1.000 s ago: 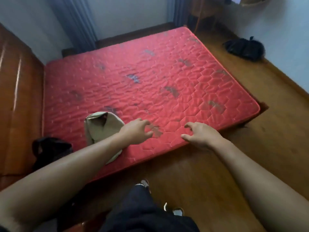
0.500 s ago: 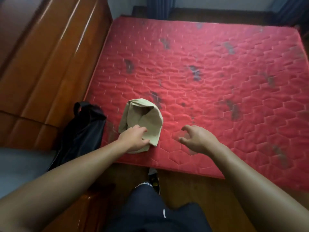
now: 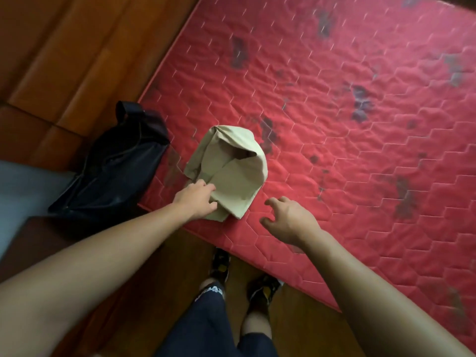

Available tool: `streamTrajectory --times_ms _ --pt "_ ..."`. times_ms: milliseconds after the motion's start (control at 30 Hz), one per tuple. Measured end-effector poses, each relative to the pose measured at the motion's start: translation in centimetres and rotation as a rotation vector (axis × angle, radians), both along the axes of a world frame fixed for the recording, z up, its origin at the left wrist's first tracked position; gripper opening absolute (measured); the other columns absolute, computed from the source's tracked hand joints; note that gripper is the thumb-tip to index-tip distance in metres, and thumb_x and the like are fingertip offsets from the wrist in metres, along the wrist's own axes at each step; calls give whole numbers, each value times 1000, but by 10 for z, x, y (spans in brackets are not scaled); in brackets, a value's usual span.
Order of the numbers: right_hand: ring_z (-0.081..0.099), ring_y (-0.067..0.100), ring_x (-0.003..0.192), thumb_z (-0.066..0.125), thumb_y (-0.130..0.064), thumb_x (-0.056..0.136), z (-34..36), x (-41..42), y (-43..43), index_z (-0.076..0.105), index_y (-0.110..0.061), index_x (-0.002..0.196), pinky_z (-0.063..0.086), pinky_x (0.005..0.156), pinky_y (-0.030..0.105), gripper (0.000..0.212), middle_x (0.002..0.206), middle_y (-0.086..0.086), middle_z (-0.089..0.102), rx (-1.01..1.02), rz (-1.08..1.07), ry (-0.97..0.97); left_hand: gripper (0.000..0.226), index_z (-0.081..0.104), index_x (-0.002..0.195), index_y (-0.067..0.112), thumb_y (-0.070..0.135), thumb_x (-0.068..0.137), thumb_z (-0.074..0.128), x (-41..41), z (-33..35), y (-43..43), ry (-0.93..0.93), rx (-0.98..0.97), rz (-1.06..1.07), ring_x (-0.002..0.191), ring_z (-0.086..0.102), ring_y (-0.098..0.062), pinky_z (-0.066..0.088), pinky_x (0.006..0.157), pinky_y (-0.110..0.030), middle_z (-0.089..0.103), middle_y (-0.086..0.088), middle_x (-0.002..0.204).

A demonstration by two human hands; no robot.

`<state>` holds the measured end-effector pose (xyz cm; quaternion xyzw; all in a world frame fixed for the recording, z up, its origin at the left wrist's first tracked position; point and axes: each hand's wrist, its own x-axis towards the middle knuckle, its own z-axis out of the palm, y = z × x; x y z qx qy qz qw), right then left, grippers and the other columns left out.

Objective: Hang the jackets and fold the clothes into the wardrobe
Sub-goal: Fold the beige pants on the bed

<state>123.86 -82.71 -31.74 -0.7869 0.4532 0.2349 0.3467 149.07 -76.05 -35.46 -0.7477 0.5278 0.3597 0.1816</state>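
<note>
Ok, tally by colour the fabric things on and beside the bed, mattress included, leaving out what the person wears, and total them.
Beige: 1, the folded garment, its near edge held by the left hand.
Dark navy: 1, the dark bundle at the mattress corner.
Red: 1, the mattress.
Total: 3

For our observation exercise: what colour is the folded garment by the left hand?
The folded garment is plain beige; the head view shows it.
</note>
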Motion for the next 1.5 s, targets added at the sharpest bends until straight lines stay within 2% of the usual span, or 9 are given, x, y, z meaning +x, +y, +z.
streamTrajectory --times_ms 267,500,700,833,1000,1133,1300,1400,1500 --pt "53 35 116 59 -42 93 -135 45 -12 45 -23 144 53 89 46 56 126 10 53 85 72 2 73 25 155 28 36 92 61 32 -120 -9 -57 52 41 132 44 -35 45 103 -51 42 -11 147" --pt "38 40 133 56 -44 97 -222 81 18 50 -34 145 44 107 54 50 142 13 37 216 216 -6 79 31 157 28 24 88 68 52 -196 -12 216 -22 289 138 47 -34 42 111 -38 48 -12 152" --pt "24 33 143 51 -42 98 -254 107 26 49 -23 140 45 104 57 46 152 7 23 159 264 -51 100 19 155 32 47 75 77 63 -218 -22 66 -216 437 141 27 -41 29 116 -56 21 -14 151" --pt "30 33 145 45 -30 102 -265 106 21 42 -11 141 46 103 58 44 159 9 28 110 207 -104 116 5 157 21 32 75 87 71 -223 -34 428 -222 638 140 36 -24 30 113 -29 29 -9 155" --pt "54 37 119 51 -32 97 -264 90 17 49 -11 135 51 94 50 44 134 11 51 138 -9 -159 73 39 143 20 11 82 77 60 -208 -37 492 -141 699 112 56 -16 46 84 -19 54 4 120" --pt "56 34 110 53 -33 92 -235 62 16 51 -14 136 50 84 40 48 122 11 54 132 -191 -190 49 60 131 19 15 84 72 29 -172 -38 566 -41 680 100 67 -17 50 76 -23 69 3 107" --pt "56 24 95 67 -28 87 -160 25 7 52 -18 105 39 74 32 25 107 5 55 77 -379 -292 18 71 99 16 12 82 72 -6 -98 -55 655 -99 671 79 69 -17 54 73 -31 74 -5 92" --pt "53 21 109 73 -28 78 -109 -5 6 49 -26 121 48 91 36 49 120 2 48 32 -398 -384 21 60 84 27 9 85 70 -20 -36 -72 700 -174 647 76 64 -11 53 74 -28 66 3 85" --pt "38 28 135 74 -41 74 -61 -34 11 38 -36 142 42 113 45 78 145 2 31 -56 -376 -408 25 69 97 21 20 73 73 -35 25 -84 766 -227 636 92 72 -24 56 89 -39 75 -7 100"
